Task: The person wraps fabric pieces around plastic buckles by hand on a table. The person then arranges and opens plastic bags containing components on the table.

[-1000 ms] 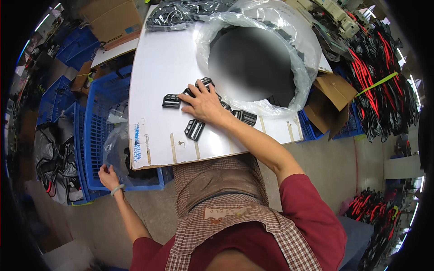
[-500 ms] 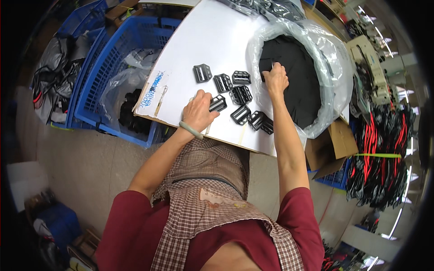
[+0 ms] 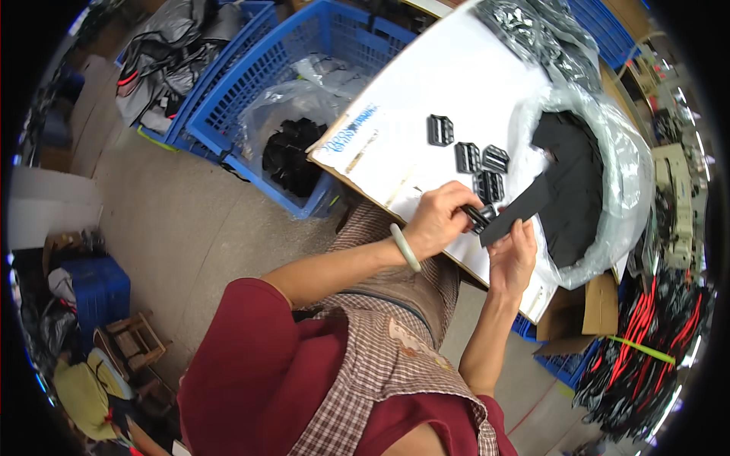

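Note:
My left hand [image 3: 439, 219] pinches a black plastic strap buckle [image 3: 477, 216] above the front of the white tabletop [image 3: 414, 99]. Close beside it, my right hand [image 3: 512, 257] grips a flat black fabric strip [image 3: 520, 208] between thumb and fingers. The strip's lower end is next to the buckle; whether the two touch I cannot tell. Several loose buckles [image 3: 439, 130] lie on the white surface beyond my hands, partly hidden by the strip. To the right, an open clear plastic bag [image 3: 633, 194] holds a pile of black fabric strips [image 3: 572, 182].
A blue plastic crate [image 3: 209, 121] with clear bags and black pieces stands left of the table. Another clear bag [image 3: 544, 45] lies at the far edge. An open cardboard box [image 3: 601, 304] is below the right edge, near hanging black and red straps [image 3: 639, 334].
My right hand has come out of the bag with a fabric strip, toward my left hand. My left hand has lifted a buckle off the table. The view has swung left.

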`<act>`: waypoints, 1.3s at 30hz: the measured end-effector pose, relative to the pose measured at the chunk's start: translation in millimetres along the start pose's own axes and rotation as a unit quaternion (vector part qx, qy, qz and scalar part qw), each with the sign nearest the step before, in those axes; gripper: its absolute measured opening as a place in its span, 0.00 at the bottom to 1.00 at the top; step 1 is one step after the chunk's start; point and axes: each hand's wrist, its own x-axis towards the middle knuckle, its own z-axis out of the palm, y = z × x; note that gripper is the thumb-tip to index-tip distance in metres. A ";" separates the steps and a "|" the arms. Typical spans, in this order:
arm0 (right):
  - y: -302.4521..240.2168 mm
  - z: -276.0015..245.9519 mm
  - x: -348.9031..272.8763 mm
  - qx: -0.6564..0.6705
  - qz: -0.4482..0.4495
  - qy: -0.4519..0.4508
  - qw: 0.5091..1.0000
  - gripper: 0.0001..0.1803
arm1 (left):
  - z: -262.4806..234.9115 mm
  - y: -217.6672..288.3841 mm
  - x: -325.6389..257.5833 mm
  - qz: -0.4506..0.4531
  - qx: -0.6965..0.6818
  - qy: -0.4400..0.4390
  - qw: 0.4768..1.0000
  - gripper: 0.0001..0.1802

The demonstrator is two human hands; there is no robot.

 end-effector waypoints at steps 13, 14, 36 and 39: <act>25.5 24.9 -9.7 -0.031 -0.162 -0.007 0.986 0.04 | -39.9 24.6 -11.0 -0.215 -0.377 -0.070 0.898 0.30; 21.7 23.8 -10.2 -0.057 -0.197 -0.006 0.979 0.04 | -40.3 25.0 -9.7 -0.240 -0.368 -0.102 0.892 0.30; -18.2 6.1 -27.2 -0.352 -0.322 -0.095 0.874 0.09 | -28.9 70.8 6.3 -0.262 -0.146 -0.124 0.946 0.18; -21.1 2.0 -30.9 -0.373 -0.336 -0.077 0.861 0.10 | -28.6 69.7 5.3 -0.245 -0.121 -0.120 0.954 0.18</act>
